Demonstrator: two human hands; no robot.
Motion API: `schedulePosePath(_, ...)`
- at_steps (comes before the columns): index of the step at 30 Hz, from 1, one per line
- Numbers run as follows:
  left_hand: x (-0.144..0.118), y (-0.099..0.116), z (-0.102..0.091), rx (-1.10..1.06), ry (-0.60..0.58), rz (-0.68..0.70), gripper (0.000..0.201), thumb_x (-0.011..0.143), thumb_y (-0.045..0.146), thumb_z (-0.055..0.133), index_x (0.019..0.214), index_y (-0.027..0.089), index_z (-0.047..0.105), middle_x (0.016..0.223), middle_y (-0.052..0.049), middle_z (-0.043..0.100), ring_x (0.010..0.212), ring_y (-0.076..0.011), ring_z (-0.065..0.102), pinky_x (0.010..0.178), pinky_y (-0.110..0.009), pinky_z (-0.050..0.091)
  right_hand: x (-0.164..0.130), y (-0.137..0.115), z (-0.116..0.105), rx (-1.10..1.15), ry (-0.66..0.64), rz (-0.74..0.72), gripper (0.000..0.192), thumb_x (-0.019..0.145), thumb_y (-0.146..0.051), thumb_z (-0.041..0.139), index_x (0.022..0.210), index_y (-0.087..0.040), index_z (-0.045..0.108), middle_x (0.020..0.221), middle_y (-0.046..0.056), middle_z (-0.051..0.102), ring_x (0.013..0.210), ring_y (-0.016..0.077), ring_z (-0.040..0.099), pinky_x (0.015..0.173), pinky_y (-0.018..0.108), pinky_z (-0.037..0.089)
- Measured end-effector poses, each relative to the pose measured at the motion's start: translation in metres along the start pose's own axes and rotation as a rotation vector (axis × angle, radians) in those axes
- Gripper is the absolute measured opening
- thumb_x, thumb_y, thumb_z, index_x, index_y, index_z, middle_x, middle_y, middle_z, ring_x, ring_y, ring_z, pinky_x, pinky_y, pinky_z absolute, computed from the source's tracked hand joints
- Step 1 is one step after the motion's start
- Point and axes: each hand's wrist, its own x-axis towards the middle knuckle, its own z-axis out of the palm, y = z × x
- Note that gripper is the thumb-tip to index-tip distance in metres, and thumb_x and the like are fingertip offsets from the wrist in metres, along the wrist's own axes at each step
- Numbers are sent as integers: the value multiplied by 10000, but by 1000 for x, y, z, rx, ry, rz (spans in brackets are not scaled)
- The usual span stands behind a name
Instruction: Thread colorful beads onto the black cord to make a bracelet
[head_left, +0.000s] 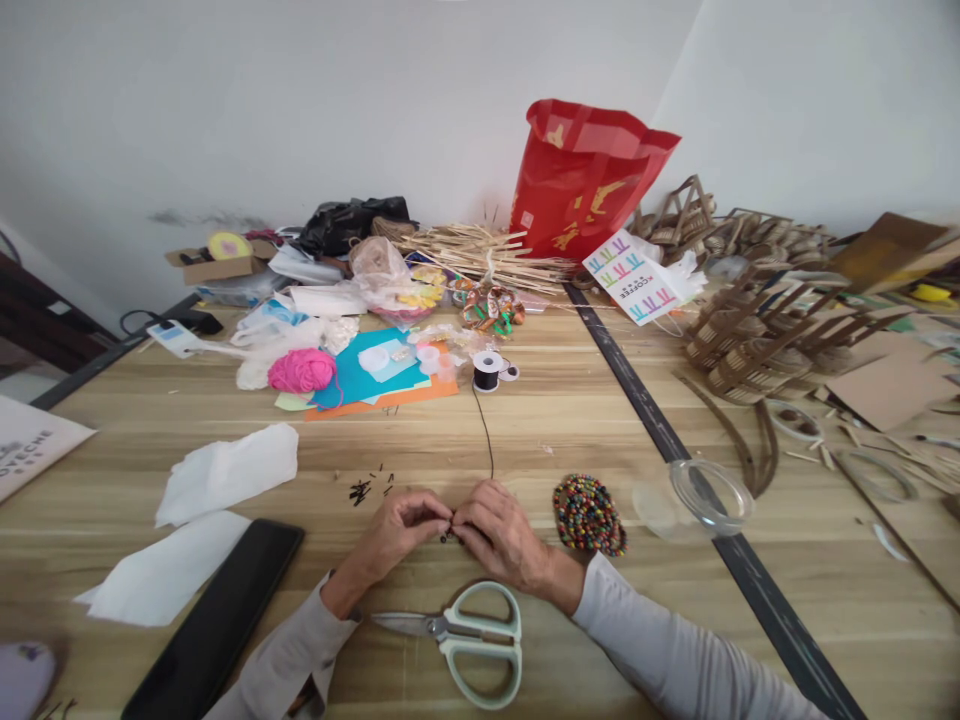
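Wood-grain table: my left hand and right hand pinch thin black cord; glossy beads heaped at three o'clock.

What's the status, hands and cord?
Left hand and right hand pinch together on black cord running from spool. Bead pile right of the hands. Scissors lie untouched below.

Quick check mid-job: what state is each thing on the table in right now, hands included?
left hand: pinched shut on black cord
right hand: pinched shut on black cord
black cord: unwound, running from the spool to the hands
spool: upright
scissors: lying flat, blades closed
beads: heaped in a pile
clear lid: lying off its container
red bag: standing, mouth open
phone: screen dark
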Motion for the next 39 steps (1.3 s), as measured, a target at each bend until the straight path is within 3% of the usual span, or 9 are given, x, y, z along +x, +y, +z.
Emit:
schedulePosePath(5,0,-1,0,24,12,-2,62,689,190,690,718,137,699,683,-23,662,666,-144,584,639,-244,458,-3,3,2,17,4,20,105,920,-201,479,920,-183,583,850,67,589,794,171,509,713,303,429)
schedulePosePath(39,-1,0,1,-34,47,-38,145,605,224,767,632,126,664,640,-36,690,612,-146,597,597,-248,470,-3,3,4,205,35,49,114,911,-260,522,837,-176,538,770,45,579,732,145,528,671,268,444)
